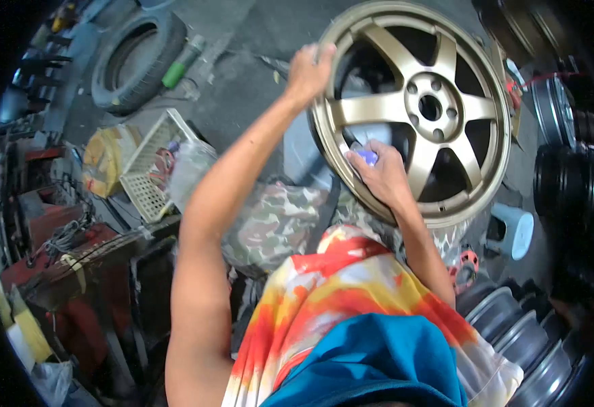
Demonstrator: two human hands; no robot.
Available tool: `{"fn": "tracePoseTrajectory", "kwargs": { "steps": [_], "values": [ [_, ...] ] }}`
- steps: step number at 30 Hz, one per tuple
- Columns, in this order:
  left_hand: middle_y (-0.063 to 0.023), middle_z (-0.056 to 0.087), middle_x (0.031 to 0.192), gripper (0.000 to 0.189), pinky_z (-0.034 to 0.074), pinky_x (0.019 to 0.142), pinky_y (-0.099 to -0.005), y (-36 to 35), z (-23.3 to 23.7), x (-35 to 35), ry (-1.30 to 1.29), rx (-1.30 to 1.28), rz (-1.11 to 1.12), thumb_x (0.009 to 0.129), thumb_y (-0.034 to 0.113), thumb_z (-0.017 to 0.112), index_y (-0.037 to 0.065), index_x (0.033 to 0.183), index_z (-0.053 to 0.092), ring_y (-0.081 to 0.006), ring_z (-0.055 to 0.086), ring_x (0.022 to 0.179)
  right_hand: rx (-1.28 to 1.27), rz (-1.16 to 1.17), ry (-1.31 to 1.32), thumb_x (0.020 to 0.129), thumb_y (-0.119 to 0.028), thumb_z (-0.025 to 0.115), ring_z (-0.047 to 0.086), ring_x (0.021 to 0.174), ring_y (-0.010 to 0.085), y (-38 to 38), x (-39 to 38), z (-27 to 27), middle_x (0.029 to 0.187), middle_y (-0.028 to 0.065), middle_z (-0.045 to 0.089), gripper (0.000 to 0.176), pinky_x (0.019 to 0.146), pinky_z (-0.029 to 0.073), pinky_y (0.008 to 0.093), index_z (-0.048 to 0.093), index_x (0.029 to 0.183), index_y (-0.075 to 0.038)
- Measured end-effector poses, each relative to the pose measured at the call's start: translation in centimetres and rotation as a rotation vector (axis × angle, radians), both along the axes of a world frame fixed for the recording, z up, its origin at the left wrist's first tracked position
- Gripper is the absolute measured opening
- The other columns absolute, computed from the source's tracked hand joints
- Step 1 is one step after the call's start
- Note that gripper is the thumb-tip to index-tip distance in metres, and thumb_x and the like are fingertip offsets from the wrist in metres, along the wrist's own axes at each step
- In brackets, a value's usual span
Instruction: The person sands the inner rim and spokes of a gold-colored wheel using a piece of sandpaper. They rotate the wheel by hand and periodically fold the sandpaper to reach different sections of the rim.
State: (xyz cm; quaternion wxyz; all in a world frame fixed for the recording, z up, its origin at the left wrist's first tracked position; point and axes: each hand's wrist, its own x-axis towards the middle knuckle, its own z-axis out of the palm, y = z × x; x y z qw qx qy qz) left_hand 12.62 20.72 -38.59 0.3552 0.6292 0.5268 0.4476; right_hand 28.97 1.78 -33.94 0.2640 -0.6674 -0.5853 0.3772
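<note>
A bronze-gold six-spoke wheel rim (405,108) stands tilted in front of me, its face turned up toward me. My left hand (310,71) is closed on the upper left edge of the rim, with the fingertips partly hidden behind it. Reaching in between the lower left spokes, my right hand (385,169) pinches a small purple item (367,157) against the inner side of the rim. Its exact kind is hard to make out under the fingers. Camouflage trousers (276,220) cover my legs below the rim.
A tyre (137,61) and a green-ended bottle (175,73) lie on the floor at upper left. Nearer are a cream plastic basket (149,169) and a yellow taped roll (110,159). A pale blue stool (510,230) and stacked wheel rims (524,339) are on the right.
</note>
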Motion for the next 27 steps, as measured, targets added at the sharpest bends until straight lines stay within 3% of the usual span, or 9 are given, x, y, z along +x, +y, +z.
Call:
{"fn": "tracePoseTrajectory", "kwargs": {
  "steps": [2,3,6,8,10,14,19,20,27],
  "values": [
    [-0.0295,0.070,0.103,0.049,0.051,0.090,-0.0517,-0.5,0.4,0.1,-0.060,0.027,0.015,0.102,0.045,0.057,-0.002,0.105,0.072,-0.0479,0.065,0.103,0.047,-0.042,-0.027,0.089,-0.035,0.076,0.067,0.074,0.0386,1.1,-0.8,-1.0,0.081,0.0277,0.069,0.042,0.072,0.052,0.0452,0.069,0.087,0.006],
    [-0.0220,0.076,0.107,0.047,0.052,0.091,-0.0401,-0.1,-0.3,-0.2,0.011,0.000,0.018,0.103,0.041,0.060,-0.003,0.117,0.071,-0.0233,0.070,0.100,0.089,-0.038,-0.048,0.089,-0.036,0.076,0.067,0.075,0.0401,1.2,-1.0,-1.4,0.082,0.0279,0.069,0.042,0.073,0.052,0.0464,0.069,0.085,0.005],
    [-0.0256,0.072,0.108,0.046,0.051,0.091,-0.0435,-0.1,-0.2,-0.2,0.045,0.030,0.027,0.104,0.040,0.058,-0.003,0.116,0.070,-0.0361,0.070,0.102,0.115,0.009,-0.104,0.088,-0.038,0.077,0.068,0.076,0.0434,0.2,0.0,-1.7,0.082,0.0282,0.069,0.043,0.074,0.052,0.0487,0.068,0.083,0.004],
    [-0.0254,0.072,0.107,0.047,0.051,0.090,-0.0442,-0.1,0.0,-0.1,0.053,-0.008,0.025,0.104,0.041,0.056,-0.003,0.114,0.070,-0.0381,0.070,0.103,0.108,0.067,-0.123,0.088,-0.036,0.078,0.058,0.061,0.0304,-0.2,0.7,-1.4,0.068,0.0234,0.062,0.044,0.064,0.048,0.0441,0.065,0.082,0.006],
    [-0.0252,0.072,0.106,0.048,0.051,0.089,-0.0446,-0.3,0.5,-0.1,0.061,-0.001,0.029,0.104,0.042,0.055,-0.003,0.113,0.070,-0.0392,0.069,0.102,0.044,-0.008,-0.106,0.089,-0.035,0.076,0.068,0.077,0.0443,-0.4,-0.2,0.1,0.080,0.0288,0.069,0.041,0.074,0.052,0.0484,0.070,0.085,0.005],
    [-0.0305,0.065,0.105,0.050,0.047,0.092,-0.0531,-0.4,0.7,-0.3,0.034,0.044,-0.002,0.104,0.043,0.052,-0.004,0.106,0.068,-0.0490,0.062,0.104,0.055,-0.046,-0.052,0.090,-0.034,0.076,0.069,0.077,0.0435,0.9,-1.1,-0.5,0.080,0.0303,0.068,0.042,0.073,0.052,0.0480,0.069,0.085,0.007],
    [-0.0224,0.075,0.105,0.051,0.052,0.089,-0.0399,0.1,-0.3,0.0,0.038,0.013,0.051,0.104,0.045,0.057,-0.003,0.114,0.071,-0.0296,0.070,0.098,0.053,0.091,-0.190,0.090,-0.033,0.075,0.065,0.082,0.0492,-0.4,0.4,0.1,0.081,0.0284,0.068,0.037,0.077,0.050,0.0524,0.069,0.085,0.003],
    [-0.0319,0.066,0.112,0.051,0.048,0.094,-0.0526,0.0,0.1,-0.2,0.011,-0.012,-0.007,0.102,0.043,0.055,-0.005,0.110,0.069,-0.0488,0.062,0.109,0.099,0.018,-0.127,0.089,-0.034,0.075,0.065,0.084,0.0490,-0.1,-0.2,-0.3,0.082,0.0288,0.068,0.037,0.078,0.051,0.0518,0.069,0.087,0.003],
    [-0.0317,0.067,0.107,0.054,0.047,0.095,-0.0528,-0.1,1.3,-0.3,0.053,0.003,-0.004,0.102,0.045,0.052,-0.006,0.110,0.069,-0.0493,0.062,0.106,-0.059,0.072,-0.102,0.090,-0.036,0.075,0.068,0.086,0.0473,0.4,0.6,0.3,0.086,0.0296,0.069,0.041,0.079,0.052,0.0491,0.070,0.090,0.005]
  ]
}}
